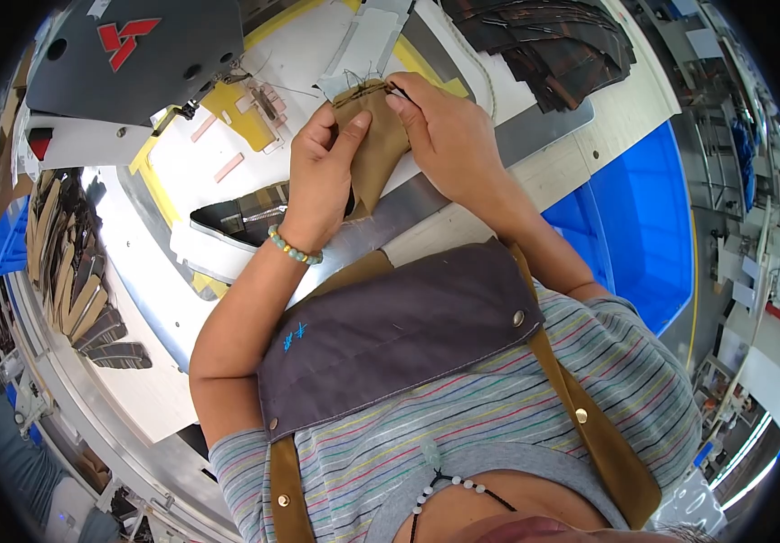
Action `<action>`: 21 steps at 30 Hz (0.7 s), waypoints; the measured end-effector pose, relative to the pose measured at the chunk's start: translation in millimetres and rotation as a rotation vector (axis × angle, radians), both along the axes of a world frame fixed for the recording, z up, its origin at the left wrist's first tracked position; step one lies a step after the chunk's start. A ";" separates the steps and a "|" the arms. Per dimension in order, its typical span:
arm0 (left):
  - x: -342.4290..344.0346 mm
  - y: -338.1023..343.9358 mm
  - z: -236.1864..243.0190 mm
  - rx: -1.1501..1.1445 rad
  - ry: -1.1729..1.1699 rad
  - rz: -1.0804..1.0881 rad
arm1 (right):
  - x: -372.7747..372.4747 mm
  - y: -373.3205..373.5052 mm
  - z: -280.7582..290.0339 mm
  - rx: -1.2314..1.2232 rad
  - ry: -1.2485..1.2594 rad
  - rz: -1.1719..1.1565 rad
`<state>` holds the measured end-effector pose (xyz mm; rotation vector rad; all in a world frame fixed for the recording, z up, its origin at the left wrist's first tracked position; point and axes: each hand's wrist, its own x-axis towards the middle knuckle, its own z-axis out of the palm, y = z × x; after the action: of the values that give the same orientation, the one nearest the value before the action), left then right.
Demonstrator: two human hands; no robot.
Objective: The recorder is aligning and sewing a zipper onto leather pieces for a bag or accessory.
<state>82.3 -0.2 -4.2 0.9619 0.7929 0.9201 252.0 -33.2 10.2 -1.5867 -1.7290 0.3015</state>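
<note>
My left hand [322, 163] and my right hand [449, 136] pinch a tan-brown fabric piece [379, 167] close to its top edge. Dark loose threads stick up from that edge. The left thumb lies on the front of the cloth; the right thumb and forefinger grip the upper right corner. Behind the left wrist, a dark plaid fabric piece with a zipper [254, 215] rests on the worktable. Whether it is joined to the brown cloth is hidden by the left hand.
A dark grey sewing machine head [136, 54] stands at the far left above a yellow metal plate [243, 113]. Dark plaid cut pieces [557, 45] lie at the far right. Brown and plaid strips [73, 262] are heaped at left. A blue bin [639, 226] sits at right.
</note>
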 end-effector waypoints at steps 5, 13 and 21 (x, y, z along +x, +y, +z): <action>0.1 -0.1 -0.8 0.010 0.000 -0.002 | -0.1 -0.1 0.3 -0.015 -0.018 0.000; 1.7 -0.8 -3.2 0.048 0.103 0.027 | -4.1 1.2 -6.8 0.042 -0.085 -0.044; -0.8 -0.1 -1.8 0.025 0.091 -0.019 | -3.2 2.8 -6.4 0.063 -0.179 -0.052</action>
<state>81.5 -0.3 -6.0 1.0377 0.8495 0.8761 248.8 -30.3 3.7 -1.6518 -1.8090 0.0808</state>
